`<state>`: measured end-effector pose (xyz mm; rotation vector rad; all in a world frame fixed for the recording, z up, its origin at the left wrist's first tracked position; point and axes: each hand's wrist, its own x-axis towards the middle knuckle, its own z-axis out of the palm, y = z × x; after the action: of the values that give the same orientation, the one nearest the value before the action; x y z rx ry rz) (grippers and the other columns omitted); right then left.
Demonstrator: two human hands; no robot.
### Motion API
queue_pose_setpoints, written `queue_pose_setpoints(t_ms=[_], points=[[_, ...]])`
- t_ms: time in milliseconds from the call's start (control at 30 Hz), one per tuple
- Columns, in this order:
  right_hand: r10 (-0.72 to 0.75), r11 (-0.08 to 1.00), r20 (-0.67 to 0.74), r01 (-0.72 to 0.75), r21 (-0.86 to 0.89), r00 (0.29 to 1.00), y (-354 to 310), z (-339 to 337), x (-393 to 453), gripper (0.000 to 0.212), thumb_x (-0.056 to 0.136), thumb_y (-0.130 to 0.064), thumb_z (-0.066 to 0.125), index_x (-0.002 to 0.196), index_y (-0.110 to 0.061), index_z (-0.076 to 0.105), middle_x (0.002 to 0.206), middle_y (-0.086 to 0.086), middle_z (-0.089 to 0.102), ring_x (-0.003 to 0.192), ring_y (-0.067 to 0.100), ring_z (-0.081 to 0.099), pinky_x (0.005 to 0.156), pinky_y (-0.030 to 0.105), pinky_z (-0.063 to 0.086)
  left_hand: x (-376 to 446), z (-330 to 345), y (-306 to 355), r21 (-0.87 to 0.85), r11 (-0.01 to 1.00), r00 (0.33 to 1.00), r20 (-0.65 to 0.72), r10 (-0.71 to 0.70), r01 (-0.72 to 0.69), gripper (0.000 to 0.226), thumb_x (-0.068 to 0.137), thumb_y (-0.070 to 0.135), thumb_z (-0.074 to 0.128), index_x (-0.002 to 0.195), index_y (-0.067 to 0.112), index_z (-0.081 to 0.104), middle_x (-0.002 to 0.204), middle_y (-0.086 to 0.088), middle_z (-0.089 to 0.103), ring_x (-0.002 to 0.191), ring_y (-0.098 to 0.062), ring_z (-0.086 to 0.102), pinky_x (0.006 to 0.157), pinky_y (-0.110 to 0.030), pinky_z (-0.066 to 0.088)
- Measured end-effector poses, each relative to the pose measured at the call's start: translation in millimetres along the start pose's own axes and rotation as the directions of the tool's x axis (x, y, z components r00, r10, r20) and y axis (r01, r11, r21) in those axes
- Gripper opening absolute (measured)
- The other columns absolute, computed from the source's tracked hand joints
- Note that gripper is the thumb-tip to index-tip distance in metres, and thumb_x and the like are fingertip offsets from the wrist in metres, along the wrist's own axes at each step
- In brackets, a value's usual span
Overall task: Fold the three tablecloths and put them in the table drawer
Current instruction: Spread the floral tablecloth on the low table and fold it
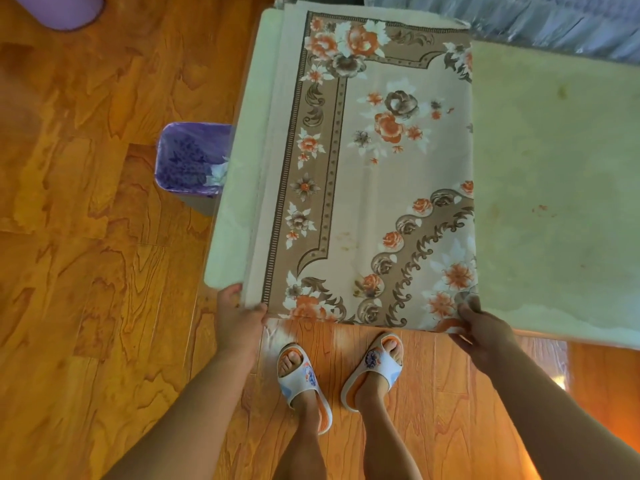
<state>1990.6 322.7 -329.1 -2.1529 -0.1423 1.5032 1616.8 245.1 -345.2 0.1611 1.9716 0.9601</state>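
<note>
A beige tablecloth (377, 174) with orange and brown flowers lies folded in layers on the left half of the pale table (554, 188). Its near edge hangs slightly over the table's front edge. My left hand (240, 318) grips the cloth's near left corner, thumb on top. My right hand (481, 327) pinches the near right corner at the fold. Paler plain layers show along the cloth's left side. No drawer is in view.
A bin (192, 164) lined with a purple bag stands on the wooden floor against the table's left side. A purple object (69, 8) sits at the top left. Grey pleated fabric (540, 19) lies beyond the table. My feet in sandals (339, 375) stand below the table edge.
</note>
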Motion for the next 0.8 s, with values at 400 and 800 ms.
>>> queue_pose_setpoints(t_ms=[400,800], points=[[-0.022,0.993,0.006,0.021,0.115,1.000,19.9,-12.3,-8.9,0.017,0.100,-0.003,0.056,0.116,0.001,0.059,0.096,0.014,0.067,0.083,0.020,0.066,0.075,0.033,0.062,-2.8,-11.3,-8.2,0.091,0.995,1.000,0.005,0.029,-0.029,0.046,0.091,-0.008,0.063,0.125,0.021,0.057,0.114,-0.004,0.065,0.099,-0.022,0.068,0.068,-0.022,0.054],[-0.008,0.993,-0.022,0.011,0.117,1.000,27.2,-12.4,6.3,0.007,0.098,0.003,0.056,0.100,-0.002,0.060,0.089,0.014,0.064,0.072,0.018,0.064,0.067,0.030,0.063,1.9,-12.2,-5.8,0.044,0.987,0.986,0.056,-0.159,0.157,0.042,0.101,0.055,0.051,0.097,0.018,0.070,0.091,-0.005,0.076,0.085,-0.024,0.070,0.082,-0.044,0.054]])
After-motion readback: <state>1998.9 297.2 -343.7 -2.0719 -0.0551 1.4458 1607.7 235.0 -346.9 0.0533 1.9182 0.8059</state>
